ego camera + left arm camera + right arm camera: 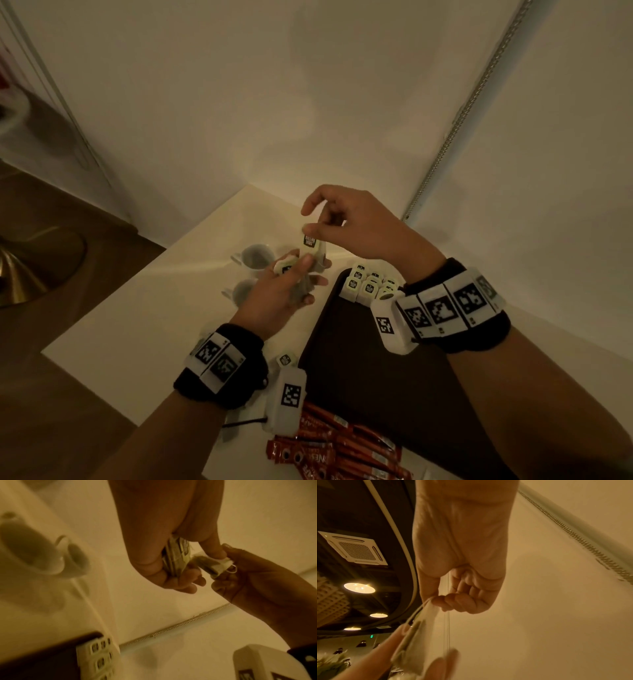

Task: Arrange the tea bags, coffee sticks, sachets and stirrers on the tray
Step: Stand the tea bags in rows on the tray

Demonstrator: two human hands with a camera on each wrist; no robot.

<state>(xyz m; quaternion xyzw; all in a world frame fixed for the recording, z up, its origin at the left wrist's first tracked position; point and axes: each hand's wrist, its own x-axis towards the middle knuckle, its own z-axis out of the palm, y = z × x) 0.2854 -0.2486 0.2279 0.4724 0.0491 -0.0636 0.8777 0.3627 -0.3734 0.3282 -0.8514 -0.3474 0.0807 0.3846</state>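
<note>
Head view: your left hand (277, 301) grips a small bunch of tea bags (298, 274) above the table, just left of the tray (376, 377). Your right hand (346, 222) pinches the tag end of one tea bag (311, 241) between thumb and fingertips, above the bunch. A block of tea bags in rows (371, 284) already stands at the tray's far corner. That looks like the only group placed; the rest of the tray is bare. Left to do, by my read: the bags in hand, one loose tea bag (286, 359) on the table by your left wrist, and the red coffee sticks (342, 445) heaped at the tray's near edge. No sachets or stirrers that I can make out. Two white cups (255, 258) sit just beyond your left hand; mind them when you swing over.

Left wrist view: fingers of your left hand (154, 555) curl round the bunch (176, 555). Your right hand (257, 577) pinches one bag's end (216, 566). The cups (42, 555) are blurred, close on the left. The placed rows (99, 658) show at the tray corner.

Right wrist view: your right hand (460, 588) has thumb and fingers closed on a thin edge of the bag (419, 622). The strings hang taut below, so they may snag. The rest is blurred.
</note>
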